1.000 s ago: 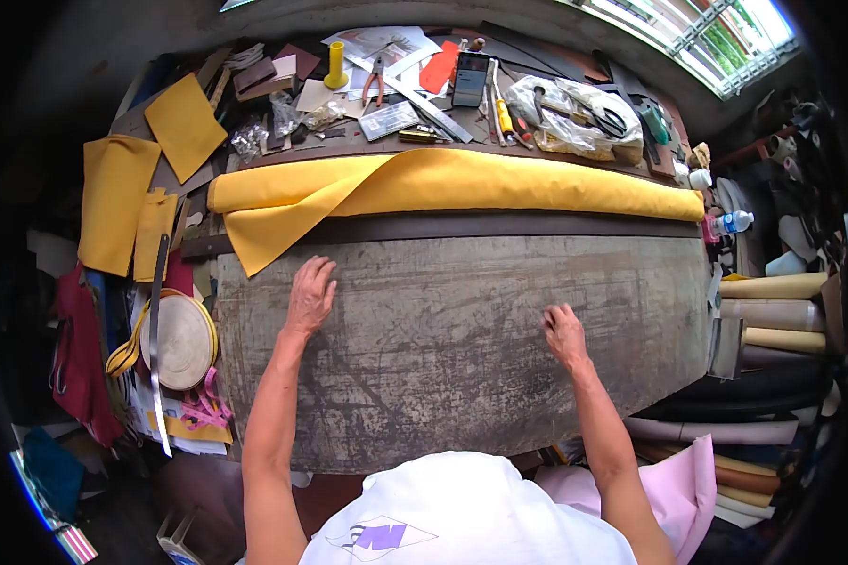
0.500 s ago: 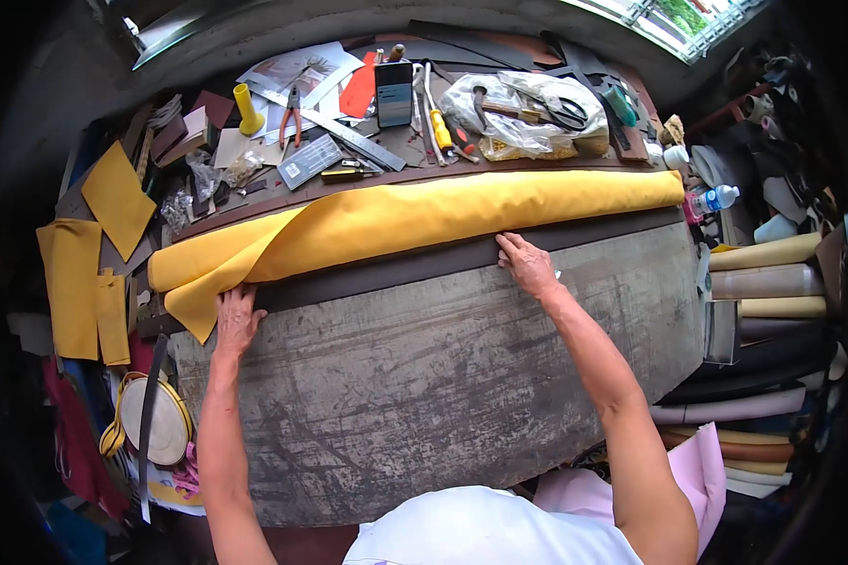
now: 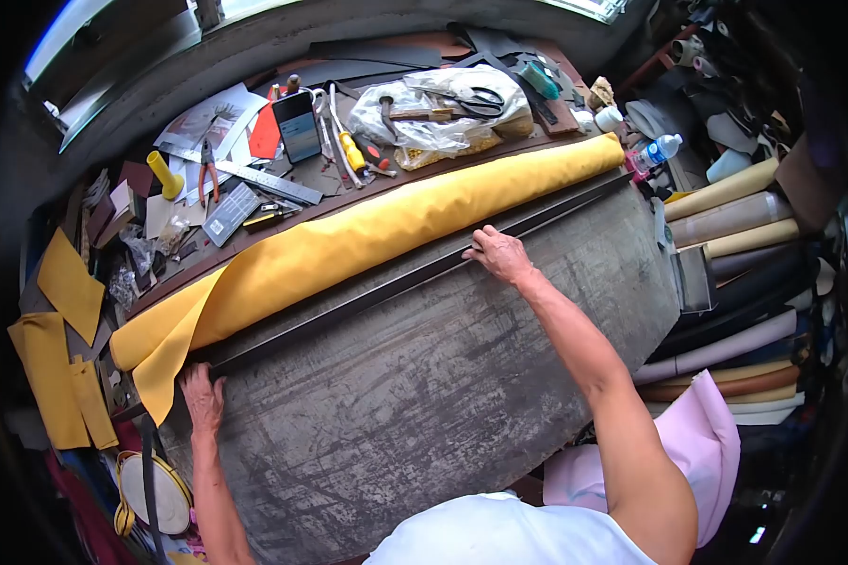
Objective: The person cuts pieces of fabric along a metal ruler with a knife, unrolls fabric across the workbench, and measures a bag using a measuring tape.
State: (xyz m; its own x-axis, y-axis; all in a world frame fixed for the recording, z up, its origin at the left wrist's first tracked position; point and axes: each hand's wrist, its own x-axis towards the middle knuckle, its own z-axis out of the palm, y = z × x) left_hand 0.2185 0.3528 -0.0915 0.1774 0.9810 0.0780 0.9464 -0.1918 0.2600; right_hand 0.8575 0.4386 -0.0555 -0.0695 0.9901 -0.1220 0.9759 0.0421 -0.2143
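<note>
A roll of yellow leather-like sheet lies across the far part of the worktable, one loose corner flap hanging at its left end. In front of it runs a long dark strip, tilted, with a band of tabletop showing between strip and roll. My right hand pinches the strip right of its middle. Close to the yellow flap, my left hand holds the strip near its left end, thumb apart from the fingers; the fingertips are partly hidden.
Behind the roll lie pliers, a steel ruler, a phone, a yellow-handled screwdriver and scissors on a plastic bag. A water bottle and several material rolls are at the right. Yellow pieces lie at left.
The dark strip has gone from lying flat against the roll to tilted and apart from it. My right hand now pinches it instead of resting on it. The view has turned.
</note>
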